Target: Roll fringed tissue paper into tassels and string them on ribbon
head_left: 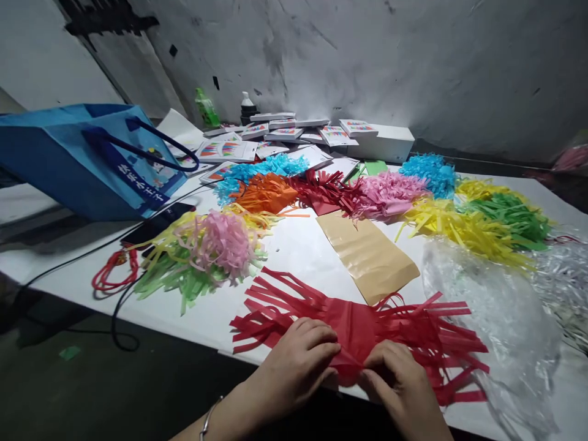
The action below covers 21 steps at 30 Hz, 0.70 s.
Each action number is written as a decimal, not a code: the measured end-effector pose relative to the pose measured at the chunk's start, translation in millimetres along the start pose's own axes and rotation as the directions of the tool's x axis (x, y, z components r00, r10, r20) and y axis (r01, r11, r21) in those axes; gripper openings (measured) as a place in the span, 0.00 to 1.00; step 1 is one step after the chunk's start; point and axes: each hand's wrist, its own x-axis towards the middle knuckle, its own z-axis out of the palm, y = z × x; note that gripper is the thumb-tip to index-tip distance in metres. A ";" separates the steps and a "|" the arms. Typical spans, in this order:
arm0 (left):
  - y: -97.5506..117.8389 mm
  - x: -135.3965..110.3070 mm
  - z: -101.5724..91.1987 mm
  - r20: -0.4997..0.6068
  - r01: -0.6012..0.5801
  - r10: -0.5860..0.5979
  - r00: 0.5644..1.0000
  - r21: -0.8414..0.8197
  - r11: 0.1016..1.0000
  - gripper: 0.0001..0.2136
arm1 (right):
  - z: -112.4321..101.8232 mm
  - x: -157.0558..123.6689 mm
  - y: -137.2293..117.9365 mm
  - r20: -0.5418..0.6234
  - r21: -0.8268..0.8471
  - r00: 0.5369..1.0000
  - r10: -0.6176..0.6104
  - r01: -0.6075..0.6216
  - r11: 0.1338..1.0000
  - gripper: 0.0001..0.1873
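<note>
A red tissue paper tassel sheet (pixel 351 321) lies spread at the table's front edge, its cut strips fanning out to both sides of an uncut middle band. On its near edge, my left hand (pixel 305 352) presses with curled fingers, pinching the paper. Beside it, my right hand (pixel 392 373) pinches the same near edge between thumb and fingers. The paper between the two hands is creased and slightly raised. Just beyond the sheet lies a tan paper envelope (pixel 372 254).
Fringed paper bundles in pink (pixel 225 242), orange (pixel 266 193), blue (pixel 427 174), yellow (pixel 463 229) and green (pixel 509 217) ring the work area. Clear plastic wrap (pixel 496 324) lies right. A blue bag (pixel 105 159), black cable (pixel 87 252) and red cord (pixel 114 272) are left; flat packages (pixel 282 133) lie behind.
</note>
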 end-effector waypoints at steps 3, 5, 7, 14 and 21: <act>5.6 4.7 -7.0 0.047 0.053 -0.050 0.998 -0.051 0.997 0.12 | -4.4 7.0 -5.6 -0.079 -0.044 0.995 -0.068 0.065 0.997 0.07; 7.0 7.6 -7.7 0.070 0.097 -0.093 0.993 -0.055 0.994 0.14 | -6.3 11.0 -7.6 -0.158 -0.185 0.957 -0.242 0.212 0.960 0.05; 5.6 9.3 -4.3 0.072 0.111 -0.110 0.991 -0.016 0.994 0.12 | -6.0 12.9 -7.6 -0.159 -0.299 0.911 -0.380 0.323 0.898 0.10; -3.2 7.6 -0.4 0.085 0.184 -0.178 0.980 -0.072 0.980 0.19 | -1.5 10.2 1.5 -0.211 -0.417 0.903 -0.374 0.263 0.870 0.19; -8.4 19.0 -8.4 0.004 0.323 -0.323 0.946 -0.057 0.945 0.10 | -10.8 24.1 5.7 -0.057 -0.282 0.996 -0.066 0.047 0.958 0.10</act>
